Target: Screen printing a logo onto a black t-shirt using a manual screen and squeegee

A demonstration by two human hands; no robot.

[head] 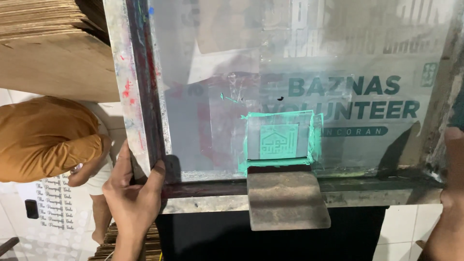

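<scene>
White tiled floor behind, lower left. Left hand (131, 195) half-curled, thumb + fingers gripping lower-left corner of metal screen frame (145, 96). Right hand (449, 212) on frame's right edge, grip unclear. Worn grey squeegee (286, 199) rests bottom centre; green ink on mesh.

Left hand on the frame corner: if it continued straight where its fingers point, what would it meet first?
The left hand points up along the screen frame; it would probably slide along that paint-stained rail, though depth is unclear.

Dim, flat indoor light, seemingly from above. Soft shadows under frame (290, 186) and beside left hand (133, 193). Mesh (217, 72) hazy, pale sheen, no hard glare. Right hand (449, 212) dark, blurred at edge. Slight softness overall.
</scene>
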